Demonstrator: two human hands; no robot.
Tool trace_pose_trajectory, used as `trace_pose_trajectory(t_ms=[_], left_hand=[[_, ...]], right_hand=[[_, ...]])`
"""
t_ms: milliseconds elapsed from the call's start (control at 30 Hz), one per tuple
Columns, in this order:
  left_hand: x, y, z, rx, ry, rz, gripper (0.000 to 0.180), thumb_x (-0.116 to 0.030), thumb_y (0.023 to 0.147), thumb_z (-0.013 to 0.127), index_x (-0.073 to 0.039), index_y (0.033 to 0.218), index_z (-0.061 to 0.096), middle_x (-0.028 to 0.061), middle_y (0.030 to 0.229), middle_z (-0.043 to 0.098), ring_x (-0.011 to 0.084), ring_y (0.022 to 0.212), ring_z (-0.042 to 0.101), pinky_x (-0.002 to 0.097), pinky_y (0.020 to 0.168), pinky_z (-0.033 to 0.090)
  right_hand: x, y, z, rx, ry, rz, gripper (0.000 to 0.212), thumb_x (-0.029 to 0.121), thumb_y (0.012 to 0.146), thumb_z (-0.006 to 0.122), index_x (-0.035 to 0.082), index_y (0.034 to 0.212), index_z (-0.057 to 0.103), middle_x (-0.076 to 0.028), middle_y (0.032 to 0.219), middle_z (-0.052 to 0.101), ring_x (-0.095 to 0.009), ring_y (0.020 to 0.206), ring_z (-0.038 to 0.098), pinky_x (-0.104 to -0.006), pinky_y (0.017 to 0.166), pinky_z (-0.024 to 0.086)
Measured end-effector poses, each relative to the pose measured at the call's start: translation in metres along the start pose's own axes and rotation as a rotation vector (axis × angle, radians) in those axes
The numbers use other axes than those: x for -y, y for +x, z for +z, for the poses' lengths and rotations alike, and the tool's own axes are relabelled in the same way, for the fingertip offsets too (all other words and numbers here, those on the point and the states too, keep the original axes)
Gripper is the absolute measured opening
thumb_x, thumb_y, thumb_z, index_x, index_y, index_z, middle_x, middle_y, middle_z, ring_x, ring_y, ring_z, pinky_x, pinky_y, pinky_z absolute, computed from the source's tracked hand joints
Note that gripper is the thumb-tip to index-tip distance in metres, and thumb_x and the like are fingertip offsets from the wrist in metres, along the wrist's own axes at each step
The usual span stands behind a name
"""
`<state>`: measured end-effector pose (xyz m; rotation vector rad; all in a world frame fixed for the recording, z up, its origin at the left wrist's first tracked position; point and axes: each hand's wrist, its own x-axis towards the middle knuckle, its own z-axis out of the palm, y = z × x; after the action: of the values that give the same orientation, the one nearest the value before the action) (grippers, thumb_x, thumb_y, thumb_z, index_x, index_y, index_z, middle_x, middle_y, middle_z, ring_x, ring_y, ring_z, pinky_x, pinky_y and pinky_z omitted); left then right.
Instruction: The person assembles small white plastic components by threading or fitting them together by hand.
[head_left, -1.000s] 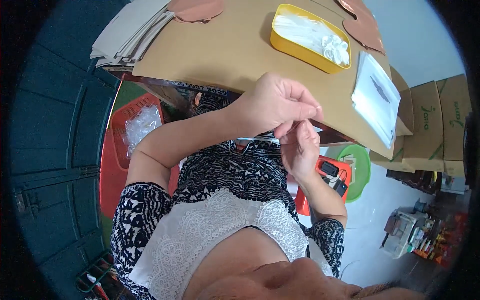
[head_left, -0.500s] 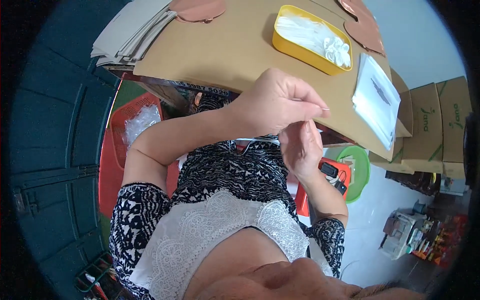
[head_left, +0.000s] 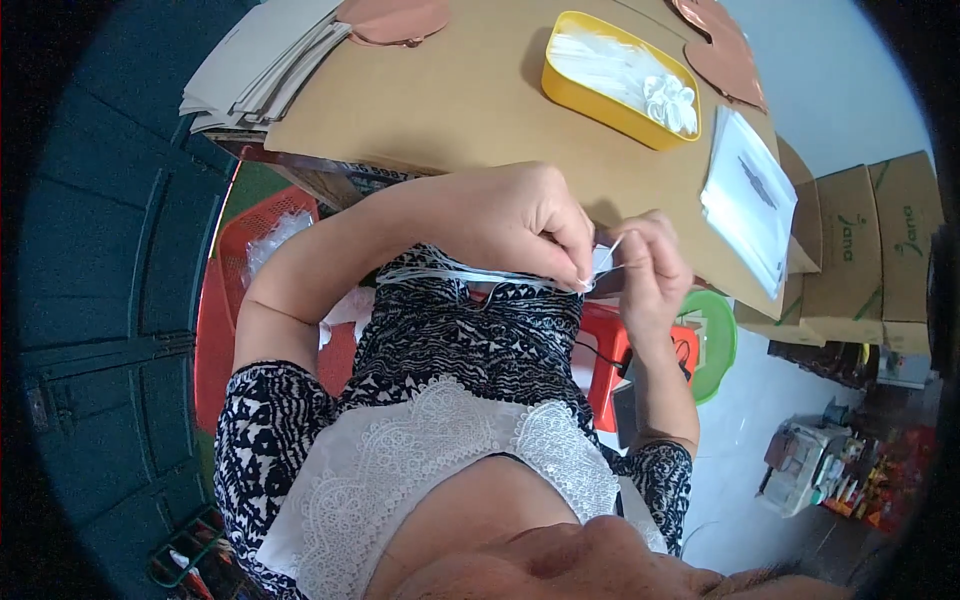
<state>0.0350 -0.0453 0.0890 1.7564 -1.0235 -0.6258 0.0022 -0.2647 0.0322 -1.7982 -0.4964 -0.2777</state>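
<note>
Over my lap, just off the table's near edge, my left hand (head_left: pixel 545 225) pinches a thin white cord (head_left: pixel 606 258) between thumb and fingertips. My right hand (head_left: pixel 655 268), close on its right, has its fingers curled on the same cord. Short strands of it stretch between the two hands. Longer pale strands (head_left: pixel 450 272) trail left across my patterned dress from beneath my left hand. What else sits at the pinch is too small to make out. Beyond the hands, a yellow tub (head_left: pixel 615 118) on the table holds white strands and small white looped pieces.
A cardboard-topped table (head_left: pixel 430 100) bears a paper stack (head_left: pixel 260 60), pinkish-brown flat pieces (head_left: pixel 395 18) and printed sheets (head_left: pixel 750 195). A red basket (head_left: pixel 235 250) with clear plastic stands left. On the right are a red stool (head_left: pixel 600 385), a green basin (head_left: pixel 715 350) and cardboard boxes (head_left: pixel 860 260).
My right hand has moved up and right, away from the left, drawing out the cord. My left hand has lowered, and its fingertips now point down. Pale strands now show across my lap.
</note>
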Motion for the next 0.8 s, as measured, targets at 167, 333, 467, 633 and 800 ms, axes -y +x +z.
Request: trace_pose_trajectory(t_ms=[167,333,467,633,800], left_hand=[[0.008,0.01,0.006,-0.391,0.046,0.207,0.009,0.0,0.079,0.064,0.003,0.086,0.068,0.0146,0.088,0.069,0.0186,0.077,0.067,0.0282,0.066,0.052],[0.01,0.002,0.007,-0.108,0.078,0.143,0.01,-0.002,0.079,0.063,0.001,0.087,0.07,0.0132,0.089,0.07,0.0185,0.075,0.067,0.0268,0.066,0.053],[-0.002,0.002,0.01,-0.262,-0.187,0.234,0.016,-0.005,0.076,0.062,0.0,0.089,0.069,0.0113,0.082,0.07,0.0122,0.063,0.062,0.0273,0.06,0.049],[0.014,0.0,0.008,-0.202,0.334,0.148,0.01,-0.006,0.08,0.064,0.002,0.083,0.068,0.0122,0.088,0.069,0.0207,0.074,0.067,0.0293,0.069,0.052],[0.004,0.003,0.011,-0.274,-0.056,0.362,0.011,-0.008,0.08,0.06,0.0,0.076,0.066,0.0108,0.07,0.065,0.0141,0.061,0.06,0.0284,0.058,0.046]], right_hand=[[0.009,-0.002,0.007,0.293,-0.005,-0.125,0.013,0.011,0.089,0.057,-0.001,0.09,0.062,-0.002,0.077,0.053,-0.013,0.065,0.048,-0.0254,0.06,0.039],[0.016,0.008,-0.009,0.181,-0.065,-0.177,0.016,0.012,0.09,0.054,-0.001,0.084,0.062,-0.005,0.074,0.054,-0.015,0.064,0.05,-0.0258,0.058,0.039],[0.0,0.004,-0.008,0.285,-0.073,-0.218,0.019,0.015,0.089,0.056,-0.001,0.084,0.063,-0.008,0.074,0.056,-0.018,0.063,0.051,-0.0287,0.058,0.041],[0.016,0.01,-0.008,0.289,0.027,-0.226,0.017,0.014,0.087,0.058,-0.001,0.084,0.063,-0.009,0.073,0.058,-0.021,0.066,0.053,-0.0302,0.061,0.042],[0.007,0.008,-0.006,0.352,-0.027,-0.219,0.017,0.014,0.087,0.056,-0.001,0.081,0.062,-0.009,0.076,0.057,-0.02,0.069,0.053,-0.0296,0.061,0.041]])
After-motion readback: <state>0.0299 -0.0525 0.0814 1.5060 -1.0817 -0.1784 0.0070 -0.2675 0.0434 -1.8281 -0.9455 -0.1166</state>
